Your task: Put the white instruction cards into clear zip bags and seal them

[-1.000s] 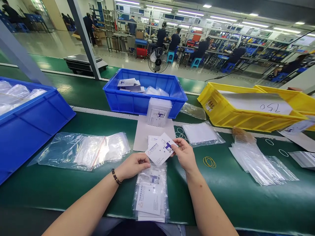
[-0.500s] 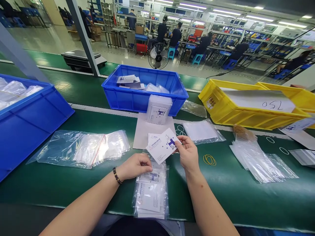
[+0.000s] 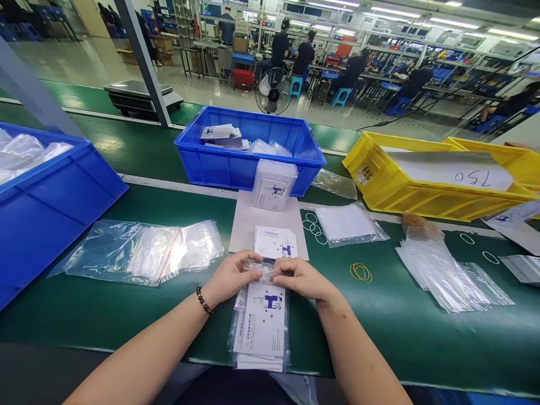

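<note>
A clear plastic bag [image 3: 260, 323] holding white printed cards lies on the green belt right in front of me. My left hand [image 3: 230, 277] and my right hand [image 3: 300, 278] both pinch its open top edge, fingers closed on the plastic. Just beyond my hands a small stack of white cards [image 3: 275, 242] rests on a grey sheet [image 3: 248, 222]. A taller pack of cards [image 3: 274, 185] leans against the blue bin [image 3: 248, 149].
A pile of empty clear bags [image 3: 143, 253] lies at left beside a big blue bin [image 3: 46, 197]. More bags [image 3: 447, 275] and rubber bands [image 3: 360, 272] lie at right. Yellow bins [image 3: 426, 180] stand behind. Other people sit at benches far off.
My right hand has come down from holding a card in the air; the card now lies inside the bag, and both hands have closed on the bag's top edge.
</note>
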Motion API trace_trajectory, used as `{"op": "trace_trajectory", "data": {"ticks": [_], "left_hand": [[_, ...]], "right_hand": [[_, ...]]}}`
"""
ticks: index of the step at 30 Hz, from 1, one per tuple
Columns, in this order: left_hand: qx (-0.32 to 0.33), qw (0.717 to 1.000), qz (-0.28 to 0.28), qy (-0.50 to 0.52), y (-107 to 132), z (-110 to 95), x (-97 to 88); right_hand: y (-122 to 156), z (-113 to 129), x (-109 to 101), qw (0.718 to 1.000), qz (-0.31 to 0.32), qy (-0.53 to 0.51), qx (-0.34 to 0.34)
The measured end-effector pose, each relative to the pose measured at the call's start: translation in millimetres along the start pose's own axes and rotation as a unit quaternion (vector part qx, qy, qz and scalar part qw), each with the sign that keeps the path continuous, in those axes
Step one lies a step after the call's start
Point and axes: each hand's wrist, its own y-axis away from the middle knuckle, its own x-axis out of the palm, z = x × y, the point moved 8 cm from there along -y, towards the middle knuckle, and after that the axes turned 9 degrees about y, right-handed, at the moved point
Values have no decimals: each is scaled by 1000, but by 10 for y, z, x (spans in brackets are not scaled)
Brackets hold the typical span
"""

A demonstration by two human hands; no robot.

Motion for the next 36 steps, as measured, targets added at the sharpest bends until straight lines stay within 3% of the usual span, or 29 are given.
{"op": "trace_trajectory", "data": {"ticks": [4, 10, 15, 21, 24, 36], "left_hand": [[-68, 997, -21, 38, -15, 116, -69], [-21, 998, -51, -13, -18, -8, -101], [-19, 998, -55, -6, -14, -3, -86], [-18, 998, -66, -13, -19, -16, -74], [-13, 997, -74, -28, -22, -23, -74], [21, 998, -34, -44, -33, -17, 14]], "right_hand": [[-22, -27, -37, 994, -66, -89, 25], [-58, -139, -16, 978, -113, -152, 88], [-79, -92, -35, 983, -143, -89, 72], [-98, -9, 14, 989, -122, -47, 62], [-96, 12, -3, 989, -141, -3, 51], [-101, 147, 75, 979, -145, 140, -21]]}}
